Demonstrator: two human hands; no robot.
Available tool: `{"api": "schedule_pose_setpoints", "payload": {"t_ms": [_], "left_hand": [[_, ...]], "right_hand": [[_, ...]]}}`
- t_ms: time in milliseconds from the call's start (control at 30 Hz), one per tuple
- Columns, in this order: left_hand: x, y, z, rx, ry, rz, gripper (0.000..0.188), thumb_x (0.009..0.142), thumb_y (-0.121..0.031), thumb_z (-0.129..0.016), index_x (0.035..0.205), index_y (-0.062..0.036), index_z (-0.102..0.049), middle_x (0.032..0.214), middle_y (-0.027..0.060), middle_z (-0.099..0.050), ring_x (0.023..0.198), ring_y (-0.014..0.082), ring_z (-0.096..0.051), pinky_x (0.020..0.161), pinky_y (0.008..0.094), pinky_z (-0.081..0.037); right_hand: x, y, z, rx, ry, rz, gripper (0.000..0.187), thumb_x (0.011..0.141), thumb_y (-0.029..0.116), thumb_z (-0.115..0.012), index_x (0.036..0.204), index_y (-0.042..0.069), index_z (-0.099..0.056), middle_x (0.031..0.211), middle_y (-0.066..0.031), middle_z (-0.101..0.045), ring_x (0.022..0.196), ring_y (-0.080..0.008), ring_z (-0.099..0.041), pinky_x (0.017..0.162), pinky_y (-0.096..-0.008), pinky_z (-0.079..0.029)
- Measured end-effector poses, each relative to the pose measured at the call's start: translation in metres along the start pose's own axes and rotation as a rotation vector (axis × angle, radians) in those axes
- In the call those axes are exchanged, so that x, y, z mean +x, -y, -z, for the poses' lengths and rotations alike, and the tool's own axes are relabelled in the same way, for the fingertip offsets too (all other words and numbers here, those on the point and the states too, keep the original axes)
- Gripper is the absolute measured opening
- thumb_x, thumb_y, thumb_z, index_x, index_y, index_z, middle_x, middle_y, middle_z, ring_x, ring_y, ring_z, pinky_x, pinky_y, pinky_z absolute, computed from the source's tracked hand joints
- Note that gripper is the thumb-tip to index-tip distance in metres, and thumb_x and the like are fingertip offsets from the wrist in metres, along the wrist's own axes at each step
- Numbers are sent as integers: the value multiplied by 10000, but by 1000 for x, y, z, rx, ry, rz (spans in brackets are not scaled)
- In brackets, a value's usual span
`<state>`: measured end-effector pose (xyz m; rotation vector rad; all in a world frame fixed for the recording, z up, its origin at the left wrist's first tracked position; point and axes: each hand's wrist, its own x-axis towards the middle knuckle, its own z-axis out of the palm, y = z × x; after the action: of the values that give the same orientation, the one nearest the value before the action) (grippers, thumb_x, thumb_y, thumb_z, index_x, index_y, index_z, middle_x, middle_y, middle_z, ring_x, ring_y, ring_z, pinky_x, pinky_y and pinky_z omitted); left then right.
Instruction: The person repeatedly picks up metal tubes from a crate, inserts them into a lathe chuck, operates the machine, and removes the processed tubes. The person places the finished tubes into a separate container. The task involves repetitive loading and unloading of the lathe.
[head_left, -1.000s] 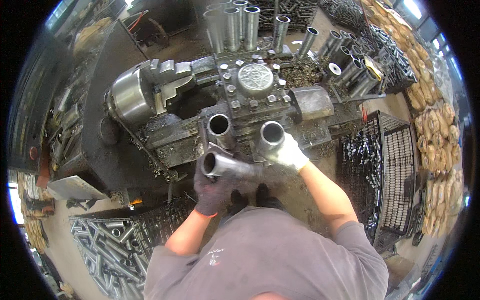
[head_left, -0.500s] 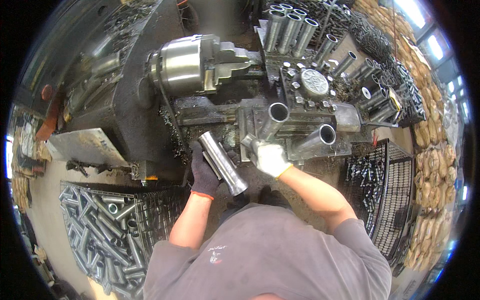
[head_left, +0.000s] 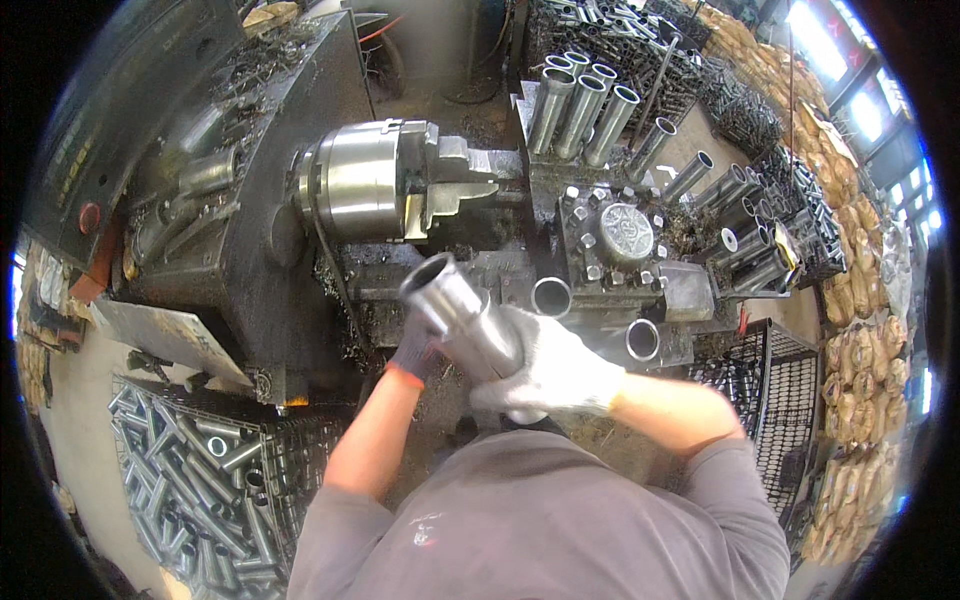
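Clock directions are taken from the held piece, with twelve toward the far side of the view.

Held piece: one steel tube (head_left: 458, 312), in the air between the hands in front of the lathe, tilted, its open mouth toward eleven o'clock. The right hand (head_left: 555, 368), in a white glove, is clamped around its lower end at about four o'clock. The left hand (head_left: 416, 345), in a dark glove with an orange cuff, is at eight o'clock, largely hidden behind the tube; whether its fingers are closed on the piece cannot be told.

Adjacent: a second tube (head_left: 551, 298) shows its open mouth at three o'clock, just beyond the white glove. A third tube (head_left: 642, 342) is farther out, also near three.

Machine: the bright lathe chuck (head_left: 358, 180) is at eleven o'clock, its stepped jaws facing right. A bolted tool post (head_left: 627, 232) with a round cap is at two.

Surroundings: a cluster of upright tubes (head_left: 582, 120) is at one o'clock. A wire basket (head_left: 290, 465) at eight contains loose, jumbled tubes. At between three and four are a dark mesh crate (head_left: 785, 420) and, beyond it, stacked brown bundles (head_left: 860, 390).
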<state>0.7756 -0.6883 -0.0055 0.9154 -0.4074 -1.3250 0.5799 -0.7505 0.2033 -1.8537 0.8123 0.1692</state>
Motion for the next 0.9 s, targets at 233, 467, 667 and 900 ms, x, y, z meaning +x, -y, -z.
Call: {"api": "schedule_pose_setpoints", "payload": {"t_ms": [233, 467, 667, 900], "left_hand": [[46, -5, -30, 665, -295, -608, 377, 1054, -212, -673, 1378, -22, -640, 1340, 142, -686, 1220, 268, -651, 1092, 386, -499], [-96, 35, 79, 248, -595, -143, 326, 1041, -235, -655, 1306, -51, -693, 1246, 145, -724, 1154, 308, -690, 961, 423, -570], [-187, 62, 191, -435, -782, -351, 407, 990, -551, -643, 1081, -159, -699, 917, 62, -699, 817, 269, -667, 713, 436, -550], [-208, -8, 185, -412, -1045, -310, 503, 1031, -650, -536, 750, -237, -479, 624, -50, -520, 603, 135, -532, 587, 309, -459]], "right_hand": [[60, 24, 160, -1081, -549, 650, 693, 790, 151, -772, 1447, 68, -568, 1071, -169, -751, 932, -376, -755, 817, -473, -622], [205, -46, 221, -1248, -111, 191, 548, 716, 299, -858, 1176, 34, -721, 1072, -184, -782, 993, -355, -774, 854, -463, -619], [254, -62, 198, -957, 114, 86, 733, 665, 422, -857, 1223, -18, -676, 1123, -253, -768, 1018, -397, -748, 863, -471, -593], [263, -58, 210, -940, 290, 56, 629, 761, 578, -866, 1028, 13, -797, 1008, -170, -808, 906, -282, -773, 857, -411, -615]]}}
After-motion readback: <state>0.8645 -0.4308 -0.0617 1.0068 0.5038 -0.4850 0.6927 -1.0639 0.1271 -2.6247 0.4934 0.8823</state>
